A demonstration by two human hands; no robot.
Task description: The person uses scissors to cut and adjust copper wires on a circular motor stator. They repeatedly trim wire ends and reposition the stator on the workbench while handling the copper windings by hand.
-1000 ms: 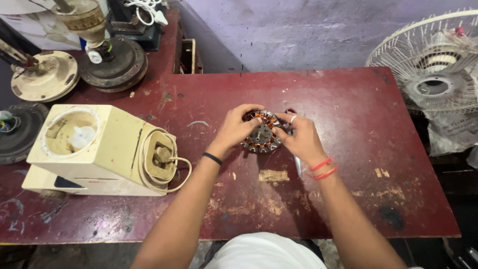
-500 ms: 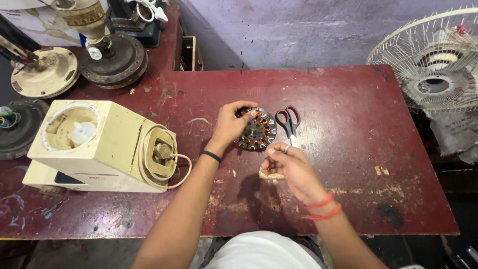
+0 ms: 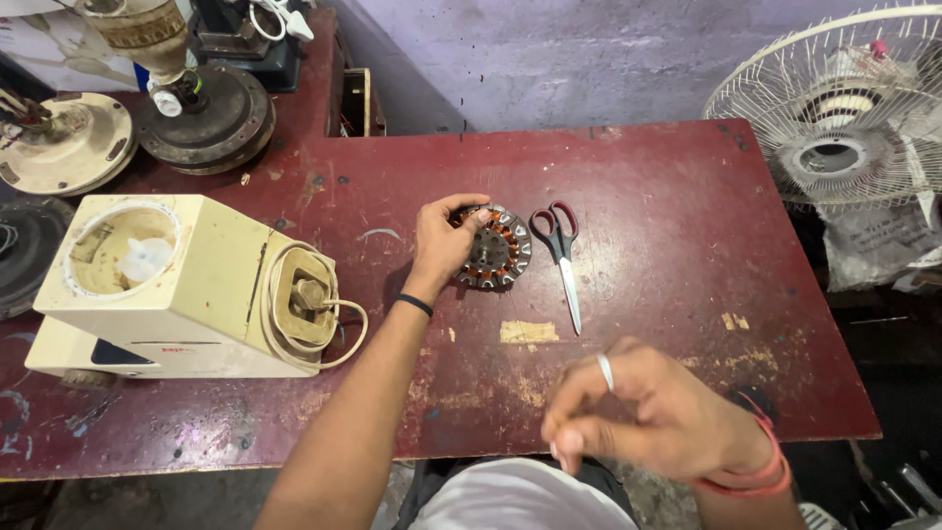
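Red table (image 3: 687,196): round copper-wound stator (image 3: 498,251), left hand (image 3: 440,245) gripping.

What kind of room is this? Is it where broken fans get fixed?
Probably yes, a small repair workshop for fans and motors. The left hand holds a round motor stator with copper windings on a worn red table, and there is a table fan and old motor housings.

Soft, even daylight is falling across the worn dark-red wooden table (image 3: 687,196), throwing only faint shadows. The near right hand (image 3: 653,417) is blurring with motion; frame edges are bending slightly.
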